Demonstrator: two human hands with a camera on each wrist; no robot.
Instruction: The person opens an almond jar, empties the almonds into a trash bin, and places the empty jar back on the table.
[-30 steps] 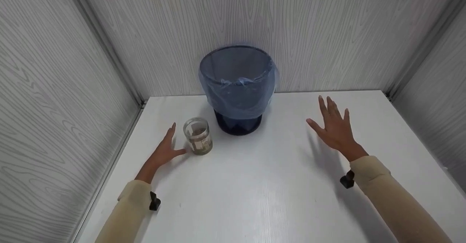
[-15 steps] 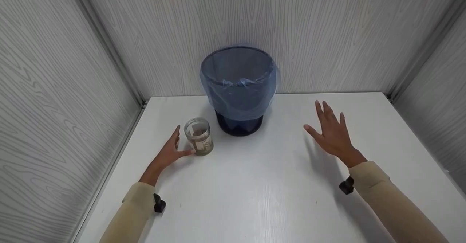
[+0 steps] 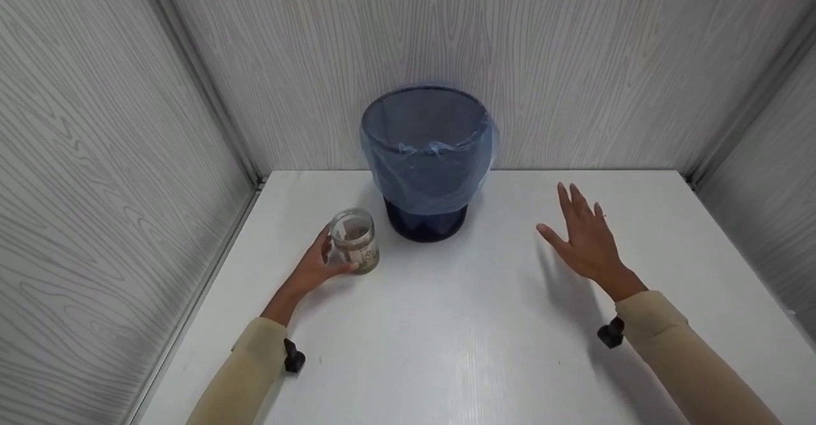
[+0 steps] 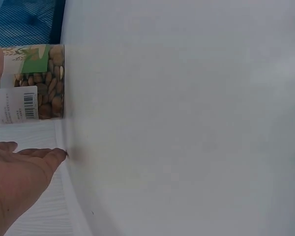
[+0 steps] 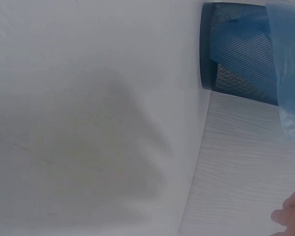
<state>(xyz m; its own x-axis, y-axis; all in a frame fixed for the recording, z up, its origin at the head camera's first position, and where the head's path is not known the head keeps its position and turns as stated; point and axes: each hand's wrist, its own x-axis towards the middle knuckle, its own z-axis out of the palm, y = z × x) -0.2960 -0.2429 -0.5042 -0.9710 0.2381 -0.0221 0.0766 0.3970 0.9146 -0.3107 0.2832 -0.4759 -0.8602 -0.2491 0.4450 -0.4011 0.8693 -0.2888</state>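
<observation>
One clear, round glass jar with a printed label [image 3: 361, 245] and one dark mesh bin [image 3: 426, 226], covered by one translucent blue plastic bag [image 3: 424, 183], are being carried by one white surface [image 3: 433, 336]. Left of the frame's centre, the upright jar is being flanked by the parted thumb and fingers of the left hand [image 3: 313, 268]; a gap is being shown beside the fingers, while thumb contact cannot be told. At centre right, well apart from the jar, the right hand [image 3: 590, 243] is being held out, fingers extended, grasping nothing. Two forearms are being covered by beige sleeves [image 3: 245, 374].
</observation>
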